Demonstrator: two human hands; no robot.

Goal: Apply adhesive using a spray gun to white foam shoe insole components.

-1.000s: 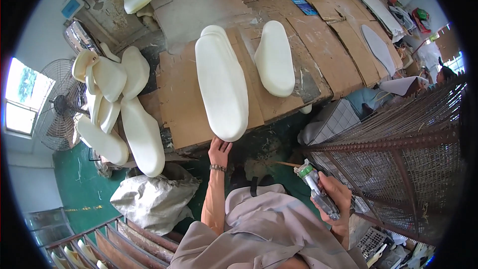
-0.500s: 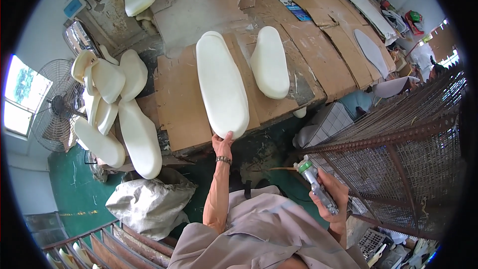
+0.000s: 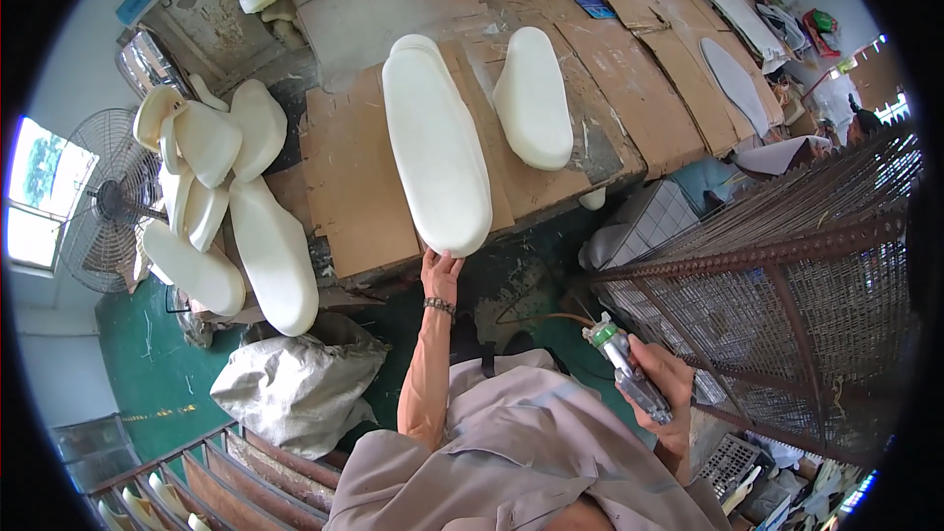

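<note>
A long cream foam pad with rounded ends lies on cardboard on the workbench, its near end at the bench's front edge. Against that near end rest the fingertips of my left hand; its fingers are stretched out, not wrapped around the pad. My right hand is closed around a silver spray gun with a green ring, held low at my right, clear of the bench. A shorter cream foam pad sits just right of the long one.
Several foam pads are heaped at the bench's left, beside a large fan. A white sack stands on the green floor below. Close on my right is a rusty rack with woven mesh. Cardboard sheets cover the bench's right side.
My left thumb has come off the top of the long pad, leaving fingertips at its end. The view has shifted slightly. The spray gun stays in my right hand.
</note>
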